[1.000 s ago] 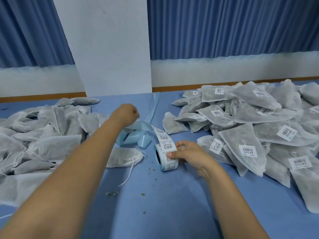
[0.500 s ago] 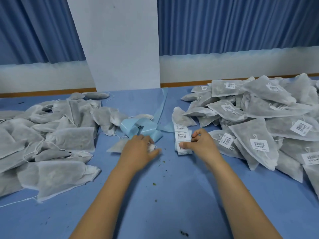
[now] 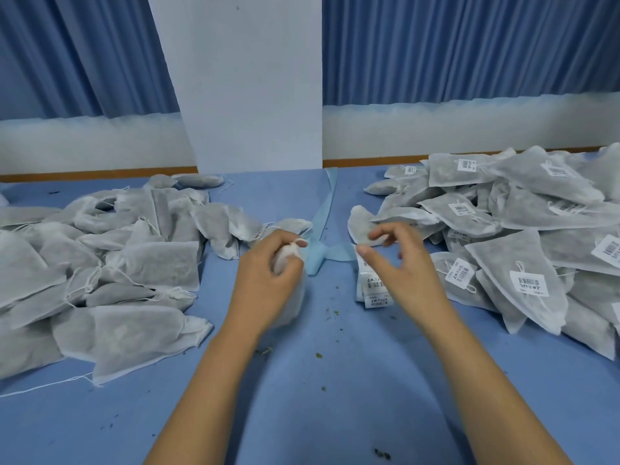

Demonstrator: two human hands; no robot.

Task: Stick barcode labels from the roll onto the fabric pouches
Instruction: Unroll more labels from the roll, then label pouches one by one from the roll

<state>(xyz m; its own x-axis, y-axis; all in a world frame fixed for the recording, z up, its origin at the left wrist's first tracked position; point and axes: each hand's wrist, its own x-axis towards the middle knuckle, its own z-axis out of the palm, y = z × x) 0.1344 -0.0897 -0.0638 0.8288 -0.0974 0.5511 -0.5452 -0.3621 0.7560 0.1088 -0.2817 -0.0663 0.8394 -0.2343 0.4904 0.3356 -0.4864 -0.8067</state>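
Grip of left hand (image 3: 265, 283) closed tight round a small white non-woven fabric pouch (image 3: 288, 256), clamped just below its gathered neck, knotted drawstring end poking out above the knuckles, pouch body hanging under the palm toward the blue table top (image 3: 318, 397). Right hand (image 3: 406, 276) holding nothing: thumb and forefinger apart, other fingers loosely bent and spread, poised just above the white roll of barcode labels (image 3: 372, 292), contact with it impossible to judge. Roll lying on the table beside that hand, printed labels facing up. Between the two hands, crumpled pale-blue backing strip (image 3: 318, 260), trailing away toward the white pillar (image 3: 251, 78). Left of the gripped pouch, heap of grey unlabelled pouches (image 3: 134, 263) with loose strings. Right of the roll, heap of labelled pouches (image 3: 503, 236), barcode stickers upward. Scattered green crumbs (image 3: 318, 355) on the table between the forearms. Blue curtains (image 3: 469, 45) behind.
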